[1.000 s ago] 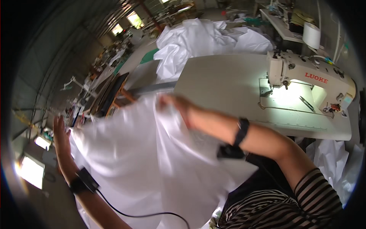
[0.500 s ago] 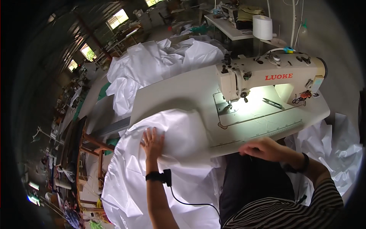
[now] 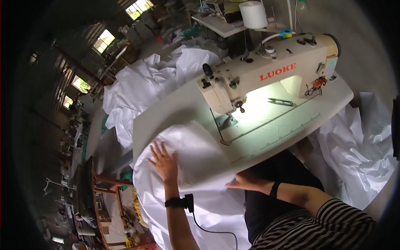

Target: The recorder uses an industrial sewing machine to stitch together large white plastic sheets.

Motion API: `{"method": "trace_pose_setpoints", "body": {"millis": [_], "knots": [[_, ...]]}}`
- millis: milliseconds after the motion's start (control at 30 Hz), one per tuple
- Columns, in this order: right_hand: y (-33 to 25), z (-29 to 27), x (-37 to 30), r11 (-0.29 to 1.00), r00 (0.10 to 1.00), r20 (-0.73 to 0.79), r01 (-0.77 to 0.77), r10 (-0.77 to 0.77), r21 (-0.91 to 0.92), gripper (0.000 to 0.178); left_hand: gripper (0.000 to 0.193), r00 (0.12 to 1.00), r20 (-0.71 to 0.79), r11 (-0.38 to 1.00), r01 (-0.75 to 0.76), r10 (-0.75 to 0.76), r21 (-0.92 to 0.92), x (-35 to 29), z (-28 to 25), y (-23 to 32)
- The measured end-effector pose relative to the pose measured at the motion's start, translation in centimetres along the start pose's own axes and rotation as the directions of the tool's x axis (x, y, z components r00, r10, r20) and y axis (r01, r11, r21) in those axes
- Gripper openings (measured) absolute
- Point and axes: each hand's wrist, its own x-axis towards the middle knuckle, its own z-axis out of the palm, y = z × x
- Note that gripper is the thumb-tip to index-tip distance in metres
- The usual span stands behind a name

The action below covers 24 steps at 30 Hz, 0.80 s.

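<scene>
White sheet (image 3: 191,143) looks light, limp and slippery, best pinched at its edge; left hand (image 3: 165,163) splayed flat on it, right hand (image 3: 245,182) beside its edge, can't tell if gripping.

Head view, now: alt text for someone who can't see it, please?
The person's left hand lies spread on a white sheet draped partly over a table; the right hand is at the sheet's right side. A lit sewing machine stands on the table, snips beneath its arm, white material heaped beyond.
</scene>
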Motion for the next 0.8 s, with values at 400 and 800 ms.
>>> {"method": "trace_pose_setpoints", "body": {"millis": [400,800], "knots": [[-2.1,-3.0,-13.6,0.689,0.805,0.537,-0.539,0.253,0.485,0.056,0.066,0.965,0.166,0.897,-0.117,0.205,-0.427,3.7,1.2,5.4],[-0.9,-4.2,-13.3,0.983,0.745,0.651,-0.181,0.145,-0.012,0.063,0.032,0.968,-0.145,0.802,-0.252,0.206,-0.542,2.5,1.5,8.0]]}}
